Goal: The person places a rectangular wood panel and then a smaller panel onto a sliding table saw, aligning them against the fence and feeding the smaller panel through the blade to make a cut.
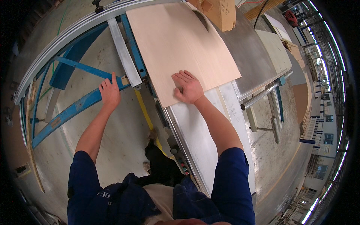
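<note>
Board point(180, 48) flat on the metal worktop point(198, 132), apparently being steadied.
Right hand point(188, 87) lies palm down on it, gripping nothing; left hand point(110, 92) is at the blue bar point(73, 111), its grip I cannot tell. The next move seems to call for even pressure.

Pale pinkish-beige wood panel point(183, 48), blue machine frame point(77, 109), yellow floor stripe point(144, 112), navy sleeves point(230, 170), tan cardboard box point(221, 15), silver-grey metal table point(198, 131)
</note>
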The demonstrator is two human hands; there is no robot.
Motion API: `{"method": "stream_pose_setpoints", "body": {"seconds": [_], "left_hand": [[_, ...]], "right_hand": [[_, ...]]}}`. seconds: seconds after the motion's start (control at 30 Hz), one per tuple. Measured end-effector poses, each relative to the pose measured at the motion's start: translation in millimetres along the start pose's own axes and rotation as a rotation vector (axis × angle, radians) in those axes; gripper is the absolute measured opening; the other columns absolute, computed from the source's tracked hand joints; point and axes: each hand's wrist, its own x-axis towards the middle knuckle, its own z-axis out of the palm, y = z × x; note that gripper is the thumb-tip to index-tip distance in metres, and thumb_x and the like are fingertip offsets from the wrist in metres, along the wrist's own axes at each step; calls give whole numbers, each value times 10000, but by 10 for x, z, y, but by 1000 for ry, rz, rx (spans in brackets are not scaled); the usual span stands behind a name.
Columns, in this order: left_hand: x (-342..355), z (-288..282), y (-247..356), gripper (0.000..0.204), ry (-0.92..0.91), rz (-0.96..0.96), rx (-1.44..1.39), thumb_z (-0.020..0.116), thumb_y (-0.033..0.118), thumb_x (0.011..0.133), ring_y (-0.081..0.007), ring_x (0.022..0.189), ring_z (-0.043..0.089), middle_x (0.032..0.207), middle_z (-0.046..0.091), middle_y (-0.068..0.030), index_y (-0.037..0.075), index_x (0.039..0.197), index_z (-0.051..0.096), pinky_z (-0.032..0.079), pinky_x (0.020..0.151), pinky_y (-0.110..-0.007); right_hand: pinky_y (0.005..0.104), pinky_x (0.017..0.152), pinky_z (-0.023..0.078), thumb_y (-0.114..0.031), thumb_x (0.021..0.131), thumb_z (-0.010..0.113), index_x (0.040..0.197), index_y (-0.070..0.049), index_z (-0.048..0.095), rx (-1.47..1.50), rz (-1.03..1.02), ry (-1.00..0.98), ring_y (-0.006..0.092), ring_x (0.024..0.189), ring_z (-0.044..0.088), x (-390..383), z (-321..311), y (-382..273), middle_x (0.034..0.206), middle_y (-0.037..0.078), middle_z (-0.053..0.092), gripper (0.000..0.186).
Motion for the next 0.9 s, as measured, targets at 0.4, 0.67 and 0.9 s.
{"method": "stream_pose_setpoints", "body": {"seconds": [0.4, 0.67, 0.9], "left_hand": [[763, 151, -235, 942, -21, -18, 1, 748, 71, 810, -384, 1212, 487, 1244, 519, -180, 119, 1630, 286, 338, 1100, -537], [1364, 371, -313, 995, -19, -27, 6, 771, 78, 787, -369, 1220, 492, 1251, 521, -164, 151, 1644, 271, 345, 1112, -519], [1824, 573, -290, 1009, -15, -4, 37, 798, 99, 784, -373, 1229, 492, 1262, 522, -170, 164, 1642, 271, 344, 1122, -522]], "right_hand": [[476, 1155, 455, -201, 781, 657, 1237, -32, 694, 8, 22, 14, 355, 1218, 652, 648, 240, 305, 1252, 156, 713, 488], [477, 1146, 455, -235, 803, 659, 1214, -15, 686, 5, 16, 33, 351, 1213, 650, 1060, 479, 666, 1239, 147, 712, 468], [473, 1157, 444, -255, 827, 658, 1244, -13, 665, -2, 22, 30, 340, 1230, 640, 1297, 716, 1038, 1253, 153, 704, 482]]}}
